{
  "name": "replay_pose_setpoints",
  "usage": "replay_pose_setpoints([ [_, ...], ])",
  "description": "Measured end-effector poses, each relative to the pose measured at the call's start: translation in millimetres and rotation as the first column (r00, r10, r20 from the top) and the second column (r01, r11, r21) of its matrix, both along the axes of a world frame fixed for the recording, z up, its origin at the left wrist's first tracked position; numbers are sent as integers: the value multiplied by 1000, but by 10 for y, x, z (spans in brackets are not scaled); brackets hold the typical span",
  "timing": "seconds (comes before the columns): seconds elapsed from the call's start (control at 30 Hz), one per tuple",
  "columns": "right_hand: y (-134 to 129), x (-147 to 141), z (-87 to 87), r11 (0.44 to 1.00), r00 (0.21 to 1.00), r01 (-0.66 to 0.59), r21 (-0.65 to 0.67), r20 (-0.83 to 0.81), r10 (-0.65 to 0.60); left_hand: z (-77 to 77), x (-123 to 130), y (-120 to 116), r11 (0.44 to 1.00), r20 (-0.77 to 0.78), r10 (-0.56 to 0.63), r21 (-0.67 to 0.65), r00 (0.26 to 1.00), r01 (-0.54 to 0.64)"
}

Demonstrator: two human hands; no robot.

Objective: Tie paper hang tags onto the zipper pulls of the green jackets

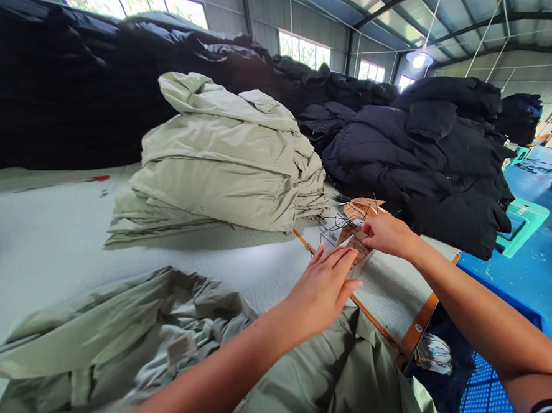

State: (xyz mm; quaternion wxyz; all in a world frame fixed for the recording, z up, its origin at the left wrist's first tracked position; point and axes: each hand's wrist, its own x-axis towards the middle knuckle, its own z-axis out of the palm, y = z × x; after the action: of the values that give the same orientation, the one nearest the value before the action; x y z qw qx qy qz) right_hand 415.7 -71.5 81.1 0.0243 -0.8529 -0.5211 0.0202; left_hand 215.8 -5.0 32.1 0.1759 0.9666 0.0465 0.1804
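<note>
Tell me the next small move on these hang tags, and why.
Probably draw the brown hang tag clear of the tangled strings with the right hand: its fingers appear to rest on that tag, the left hand sits beside it, and more tags lie bunched among those strings.

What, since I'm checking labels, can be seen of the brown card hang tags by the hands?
The brown kraft-card hang tags are small, flat and rectangular, with printing too small to read and thin dark strings trailing in a tangle. One sits between the person's left hand and right hand, touching both. Another lies just behind it, on a pale fabric-covered board, beside a stack of folded pale khaki jackets.
</note>
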Motion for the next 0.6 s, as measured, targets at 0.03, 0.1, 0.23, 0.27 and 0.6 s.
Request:
replay_pose_setpoints([
  [0.03,5,20,-8,1000,1000,-6,5,-18,6,9,42,13,999,16,19,-28,1000,-19],
  [0.1,19,60,-18,1000,998,-22,13,-58,23,33,131,39,997,33,46,-70,998,-44],
  [0.23,51,115,-15,998,991,-53,33,-120,56,99,293,58,991,-15,96,-92,995,-97],
  [0.27,60,118,-11,998,990,-57,41,-126,62,114,325,54,989,-37,112,-88,993,-115],
  [0.6,132,57,158,984,979,-29,177,-191,64,56,402,70,960,56,216,-196,975,-202],
])
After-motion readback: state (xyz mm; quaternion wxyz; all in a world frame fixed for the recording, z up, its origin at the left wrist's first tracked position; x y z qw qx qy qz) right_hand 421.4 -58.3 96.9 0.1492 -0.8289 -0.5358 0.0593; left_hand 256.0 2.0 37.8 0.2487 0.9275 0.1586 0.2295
